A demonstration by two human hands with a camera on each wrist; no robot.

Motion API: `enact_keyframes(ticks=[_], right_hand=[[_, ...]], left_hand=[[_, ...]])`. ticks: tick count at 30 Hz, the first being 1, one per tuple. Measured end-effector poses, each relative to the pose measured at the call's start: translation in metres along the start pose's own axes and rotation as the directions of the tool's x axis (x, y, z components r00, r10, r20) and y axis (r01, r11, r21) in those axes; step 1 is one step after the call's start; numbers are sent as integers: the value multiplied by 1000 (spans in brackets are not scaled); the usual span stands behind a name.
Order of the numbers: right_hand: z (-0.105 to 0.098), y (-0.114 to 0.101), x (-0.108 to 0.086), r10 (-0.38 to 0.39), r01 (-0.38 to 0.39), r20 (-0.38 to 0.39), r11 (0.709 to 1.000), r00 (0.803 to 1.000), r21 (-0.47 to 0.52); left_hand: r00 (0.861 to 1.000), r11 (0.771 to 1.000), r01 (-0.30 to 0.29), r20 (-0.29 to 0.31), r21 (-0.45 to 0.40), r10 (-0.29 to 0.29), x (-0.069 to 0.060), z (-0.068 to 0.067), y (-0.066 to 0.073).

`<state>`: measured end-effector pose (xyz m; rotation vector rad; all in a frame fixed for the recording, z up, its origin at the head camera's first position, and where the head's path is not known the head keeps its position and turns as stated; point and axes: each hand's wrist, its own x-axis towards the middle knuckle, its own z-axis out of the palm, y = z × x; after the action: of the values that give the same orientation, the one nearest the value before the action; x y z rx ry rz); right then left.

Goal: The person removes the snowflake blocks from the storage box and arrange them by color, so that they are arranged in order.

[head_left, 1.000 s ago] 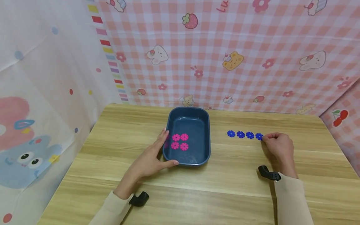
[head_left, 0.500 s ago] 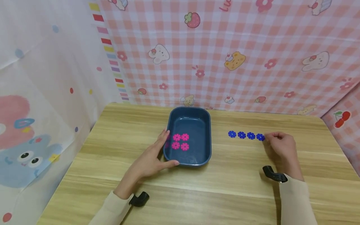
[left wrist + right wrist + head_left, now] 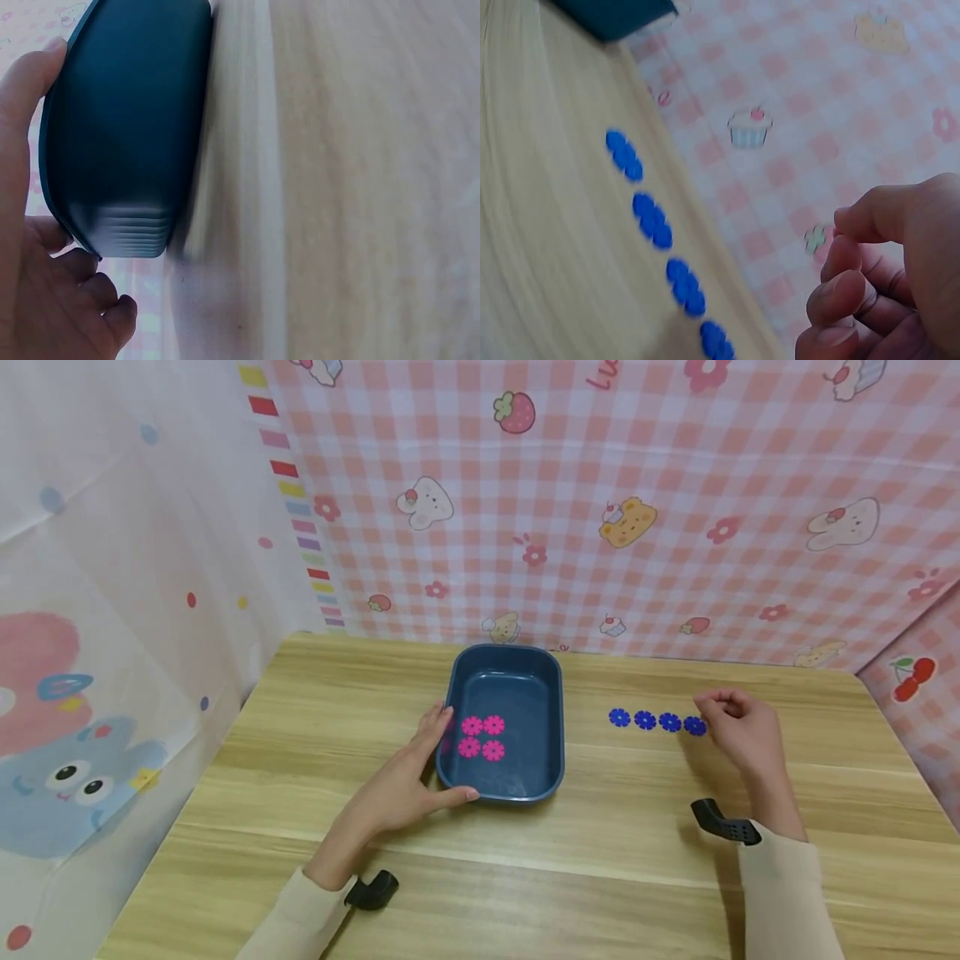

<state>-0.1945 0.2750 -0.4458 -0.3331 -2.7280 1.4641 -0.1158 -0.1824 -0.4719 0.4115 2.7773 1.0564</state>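
Observation:
A dark blue deep tray (image 3: 525, 727) stands on the table, and several pink snowflake building discs (image 3: 482, 737) lie in it in a small square. My left hand (image 3: 397, 781) holds the tray's near left corner, thumb on the near rim and fingers on the left side; the left wrist view shows the bent fingers against its rim. Right of the tray, several blue snowflake discs (image 3: 657, 721) lie in a row. My right hand (image 3: 742, 727) hovers just above the row's right end, fingers curled and thumb tip near the index finger. Nothing shows between those fingertips (image 3: 842, 214).
The wood-grain table (image 3: 570, 877) ends at the back against a pink checked cloth (image 3: 555, 485). A white printed cloth (image 3: 150, 610) hangs on the left. A black wrist mount (image 3: 373, 892) sits at each sleeve cuff.
My right hand has lifted off the right-end blue disc, first drawing slightly right, then rising up and left. The row of discs, the tray and my left hand stay as they were.

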Motion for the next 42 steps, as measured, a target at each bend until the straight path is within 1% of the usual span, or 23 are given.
enact_keyframes(ticks=[4, 10, 16, 22, 27, 34, 37, 42], right_hand=[[3, -12, -4, -48, 48, 16, 999, 999, 26], [7, -24, -10, -65, 64, 42, 998, 997, 25], [10, -30, -13, -88, 85, 52, 995, 995, 48], [13, -34, -13, -118, 113, 80, 991, 990, 68], [20, -41, -17, -160, 153, 111, 986, 981, 66], [36, -51, -23, -238, 231, 144, 971, 961, 64], [44, -54, -25, -258, 250, 167, 966, 951, 69], [57, -59, -29, -263, 246, 221, 964, 939, 103]], left_hand=[[1000, 1000, -10, -1, -6, 10, 0, 0, 0], [999, 1000, -31, -8, 7, 31, 0, 0, -1], [999, 999, -36, -20, 24, 37, 0, 0, -1], [999, 999, -44, -21, 29, 45, 0, 0, 0], [998, 998, -50, -21, 31, 51, 0, -1, 0], [998, 997, -54, -27, 62, 56, 0, 0, -1], [998, 996, -57, -32, 70, 60, 0, 1, 0], [996, 993, -81, -34, 86, 84, 0, 0, 2]])
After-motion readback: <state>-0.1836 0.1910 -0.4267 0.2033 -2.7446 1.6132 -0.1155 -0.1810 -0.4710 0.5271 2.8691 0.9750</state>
